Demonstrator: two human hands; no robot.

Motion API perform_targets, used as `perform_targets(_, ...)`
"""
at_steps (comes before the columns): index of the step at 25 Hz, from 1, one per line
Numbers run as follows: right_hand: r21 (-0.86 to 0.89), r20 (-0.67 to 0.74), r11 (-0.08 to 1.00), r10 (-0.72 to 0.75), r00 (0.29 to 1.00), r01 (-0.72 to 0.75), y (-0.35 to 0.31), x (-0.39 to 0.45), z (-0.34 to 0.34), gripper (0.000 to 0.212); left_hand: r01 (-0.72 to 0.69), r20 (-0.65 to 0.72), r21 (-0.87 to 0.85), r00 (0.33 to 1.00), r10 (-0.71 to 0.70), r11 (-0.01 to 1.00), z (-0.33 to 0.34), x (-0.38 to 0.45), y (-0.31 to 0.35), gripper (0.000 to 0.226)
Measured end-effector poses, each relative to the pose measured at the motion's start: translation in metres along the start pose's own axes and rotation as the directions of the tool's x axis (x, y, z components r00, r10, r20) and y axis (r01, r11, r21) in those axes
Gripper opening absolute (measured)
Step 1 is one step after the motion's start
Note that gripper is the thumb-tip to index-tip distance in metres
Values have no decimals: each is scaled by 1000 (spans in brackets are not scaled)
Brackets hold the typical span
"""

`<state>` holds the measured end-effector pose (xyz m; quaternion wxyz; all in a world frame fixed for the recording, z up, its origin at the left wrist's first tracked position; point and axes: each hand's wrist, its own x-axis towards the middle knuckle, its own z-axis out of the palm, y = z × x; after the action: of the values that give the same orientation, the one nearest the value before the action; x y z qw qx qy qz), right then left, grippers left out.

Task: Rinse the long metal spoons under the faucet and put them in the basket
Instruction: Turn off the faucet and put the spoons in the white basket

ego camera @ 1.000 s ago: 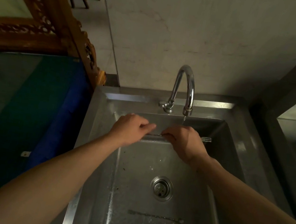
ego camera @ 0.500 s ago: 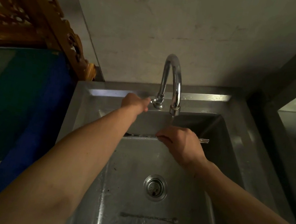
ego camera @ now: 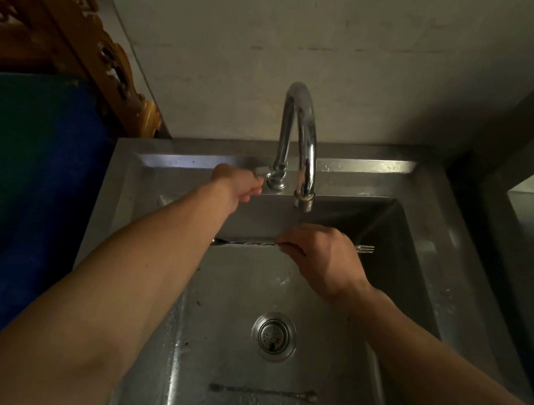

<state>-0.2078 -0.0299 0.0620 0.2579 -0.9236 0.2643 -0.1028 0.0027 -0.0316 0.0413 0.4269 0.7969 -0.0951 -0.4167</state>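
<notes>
Mid-task, by the look of it: one long twisted-stem metal spoon with a small fork end (ego camera: pixel 252 243) held level below the spout of the curved chrome faucet (ego camera: pixel 297 137), pinched in the curled fingers of the right hand (ego camera: pixel 323 259). Left hand (ego camera: pixel 239 184) up at the short faucet handle (ego camera: pixel 261 170), fingers curled round it; whether water is running, impossible to tell. A second long metal spoon (ego camera: pixel 263 392) lying flat on the floor of the square stainless-steel sink (ego camera: pixel 423 260), near the front wall and well apart from the round drain strainer (ego camera: pixel 274 337), probably not yet rinsed. No basket in view, so nothing visibly put away. Open room above the drain; tighter by the back wall, with spoon ends near the side walls and the spout just above the right hand.
</notes>
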Motion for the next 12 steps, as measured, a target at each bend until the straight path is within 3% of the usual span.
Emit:
perform_targets(4, -10, 4, 1000, 20, 1000, -20, 2, 3, 1, 18, -14, -13, 113, 1000, 16, 994, 3, -1, -8, 19)
perform_targets(6, -11, 12, 1000, 26, 1000, -26, 3, 3, 2, 18, -13, -39, 168, 999, 20, 986, 5, -1, -11, 13)
perform_targets(12, -28, 14, 999, 30, 999, -29, 5, 1, 1, 19, -14, -59, 191, 998, 26, 981, 6, 3, -16, 37)
